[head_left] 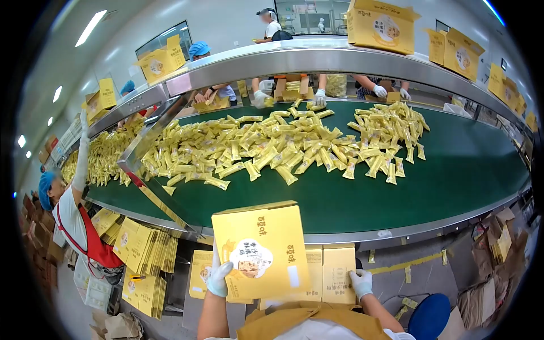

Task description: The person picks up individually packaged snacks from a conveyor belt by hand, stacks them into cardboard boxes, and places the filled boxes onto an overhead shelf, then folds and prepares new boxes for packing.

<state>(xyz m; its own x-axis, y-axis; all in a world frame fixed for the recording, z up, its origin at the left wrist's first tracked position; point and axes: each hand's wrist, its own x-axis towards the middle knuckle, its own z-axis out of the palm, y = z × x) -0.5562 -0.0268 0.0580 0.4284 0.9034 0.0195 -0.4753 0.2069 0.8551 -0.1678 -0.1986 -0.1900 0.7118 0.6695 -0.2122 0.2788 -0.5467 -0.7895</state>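
Note:
My left hand (220,276), in a white glove, is closed on the left side of a yellow cardboard box (283,226). The box is held up in front of my body, short of the belt's near edge. It has a round picture and dark lettering on its face. Lower and to the right, my gloved right hand (361,283) grips the right edge of a flattened yellow carton (339,275). The held box hides part of that carton. Another flat carton (200,275) lies left of the box, partly covered.
A green conveyor belt (464,164) carries a heap of yellow wrapped packets (272,144). A metal rail (255,56) above it holds open boxes (382,25). Stacked flat cartons (144,246) stand left, a blue stool (429,317) right. Co-workers' gloved hands (320,97) work across the belt.

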